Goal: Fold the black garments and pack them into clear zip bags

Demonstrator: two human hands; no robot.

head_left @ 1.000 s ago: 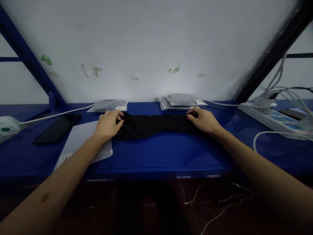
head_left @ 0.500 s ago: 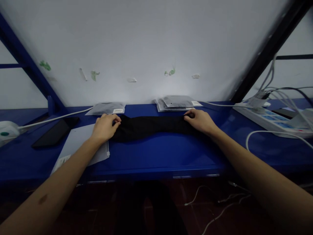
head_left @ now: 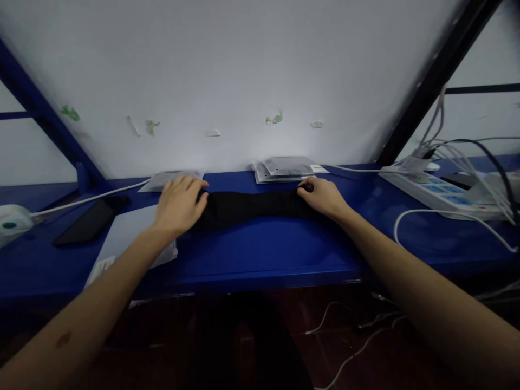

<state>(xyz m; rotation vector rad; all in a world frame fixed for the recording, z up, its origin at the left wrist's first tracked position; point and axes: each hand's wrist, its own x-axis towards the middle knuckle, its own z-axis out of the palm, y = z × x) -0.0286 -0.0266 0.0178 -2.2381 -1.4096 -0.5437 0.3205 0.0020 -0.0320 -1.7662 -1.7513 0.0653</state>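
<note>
A long black cloth lies stretched sideways across the blue table. My left hand rests on its left end, fingers together and curved over the fabric. At the right end my right hand pinches the cloth with bent fingers. A clear plastic bag with a white sheet lies under my left forearm.
Grey packets sit by the wall: one at the left, a stack at the centre. A black phone and a white device are far left. A power strip with many cables is at the right.
My left hand has lifted slightly and shifted right over the cloth's left end, fingers flatter. My right hand stays pinched on the right end. The view has drifted a little.
</note>
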